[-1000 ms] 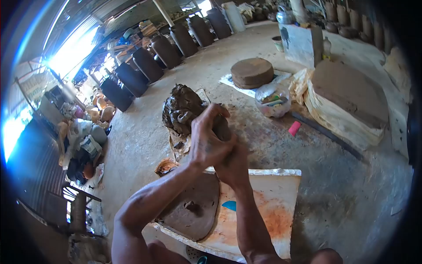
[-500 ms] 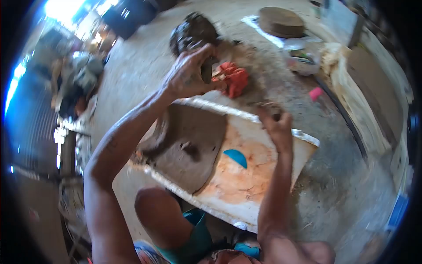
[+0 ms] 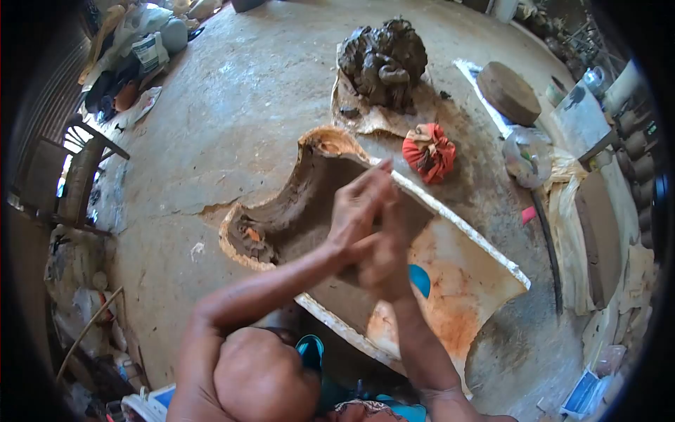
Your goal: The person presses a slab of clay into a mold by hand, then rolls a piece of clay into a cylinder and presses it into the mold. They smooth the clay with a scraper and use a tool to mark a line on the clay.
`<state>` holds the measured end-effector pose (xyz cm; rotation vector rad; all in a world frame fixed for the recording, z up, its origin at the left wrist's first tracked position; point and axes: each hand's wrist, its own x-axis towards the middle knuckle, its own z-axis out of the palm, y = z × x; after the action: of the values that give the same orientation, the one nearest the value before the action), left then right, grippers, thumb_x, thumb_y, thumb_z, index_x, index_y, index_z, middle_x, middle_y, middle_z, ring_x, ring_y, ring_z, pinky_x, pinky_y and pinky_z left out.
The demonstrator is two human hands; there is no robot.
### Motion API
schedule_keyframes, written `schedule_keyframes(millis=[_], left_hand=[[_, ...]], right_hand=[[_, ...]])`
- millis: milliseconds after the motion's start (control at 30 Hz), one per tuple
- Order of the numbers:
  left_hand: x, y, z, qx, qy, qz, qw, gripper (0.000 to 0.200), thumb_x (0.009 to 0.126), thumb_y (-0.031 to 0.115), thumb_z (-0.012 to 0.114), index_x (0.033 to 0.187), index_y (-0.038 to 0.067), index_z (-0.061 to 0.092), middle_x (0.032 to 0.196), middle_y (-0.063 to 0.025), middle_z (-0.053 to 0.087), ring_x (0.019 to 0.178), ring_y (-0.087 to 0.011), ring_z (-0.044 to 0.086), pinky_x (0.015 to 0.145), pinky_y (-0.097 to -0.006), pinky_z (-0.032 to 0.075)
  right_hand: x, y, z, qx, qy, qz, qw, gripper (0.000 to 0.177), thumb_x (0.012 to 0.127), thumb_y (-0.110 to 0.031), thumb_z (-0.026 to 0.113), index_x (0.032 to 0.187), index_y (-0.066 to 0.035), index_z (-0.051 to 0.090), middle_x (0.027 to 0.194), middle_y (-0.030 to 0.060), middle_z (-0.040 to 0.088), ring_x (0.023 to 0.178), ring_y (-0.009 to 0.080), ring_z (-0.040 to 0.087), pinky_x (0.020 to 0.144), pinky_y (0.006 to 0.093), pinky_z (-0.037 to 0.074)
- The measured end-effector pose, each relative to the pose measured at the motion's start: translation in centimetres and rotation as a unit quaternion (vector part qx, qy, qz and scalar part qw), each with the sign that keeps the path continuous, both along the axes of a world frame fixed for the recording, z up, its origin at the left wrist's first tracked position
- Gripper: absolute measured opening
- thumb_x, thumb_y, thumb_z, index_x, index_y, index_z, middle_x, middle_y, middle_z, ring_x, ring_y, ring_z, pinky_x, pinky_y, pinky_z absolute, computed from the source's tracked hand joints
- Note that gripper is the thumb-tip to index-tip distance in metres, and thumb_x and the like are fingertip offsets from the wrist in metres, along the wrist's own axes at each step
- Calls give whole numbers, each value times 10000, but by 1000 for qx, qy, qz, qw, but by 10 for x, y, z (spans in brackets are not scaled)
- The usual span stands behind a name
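No lettering can be read; the print on the white package (image 3: 146, 53) is too small to make out.

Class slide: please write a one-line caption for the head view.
Left hand and right hand meet above a partly clay-lined mould, a dark clay lump beyond.

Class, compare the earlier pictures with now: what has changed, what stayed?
The left hand has drawn back from near the clay heap, the right hand has swung inward; they meet over the clay sheet. Whether they still hold clay is hidden. The heap, blue piece and red cloth lie as before.
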<state>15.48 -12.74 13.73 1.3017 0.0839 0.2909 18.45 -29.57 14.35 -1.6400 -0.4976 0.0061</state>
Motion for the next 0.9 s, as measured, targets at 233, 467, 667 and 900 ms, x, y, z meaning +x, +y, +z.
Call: schedule_keyframes(millis=[233, 467, 667, 900], left_hand=[[20, 35, 7, -49, -137, -69, 987, 867, 1063, 444, 579, 1713, 100, 120, 1694, -169, 352, 1436, -231, 496, 1200, -379, 375], [18, 94, 39, 11, -205, -132, 970, 1162, 875, 968, 124, 1714, 179, -34, 1790, -114, -15, 1640, -275, 12, 1304, -451, 68], [30, 123, 70, 25, -180, -164, 970, 1351, 746, 1064, 174, 1712, 141, -23, 1794, -77, -14, 1641, -278, 18, 1305, -475, 71], [15, 135, 66, 167, -266, -143, 938, 1280, 841, 980, 27, 1693, 24, 23, 1777, -168, -60, 1634, -309, -54, 1293, -453, -50]], right_hand=[[28, 113, 68, -73, -226, 35, 971, 1180, 925, -910, 248, 1676, -4, 181, 1711, 268, 256, 1601, 434, 207, 1305, 491, 131], [12, 164, 74, -22, -186, 45, 981, 1246, 849, -980, 147, 1702, -82, 11, 1756, 232, 91, 1626, 391, 98, 1305, 516, 83], [-2, 184, 71, -69, -253, 48, 964, 1259, 860, -953, 96, 1680, -13, -72, 1761, 244, 50, 1633, 368, 58, 1302, 496, 86], [11, 210, 85, 263, -14, 91, 960, 1338, 721, -1058, 61, 1708, -163, -63, 1778, 183, 25, 1636, 346, 47, 1301, 514, 41]])
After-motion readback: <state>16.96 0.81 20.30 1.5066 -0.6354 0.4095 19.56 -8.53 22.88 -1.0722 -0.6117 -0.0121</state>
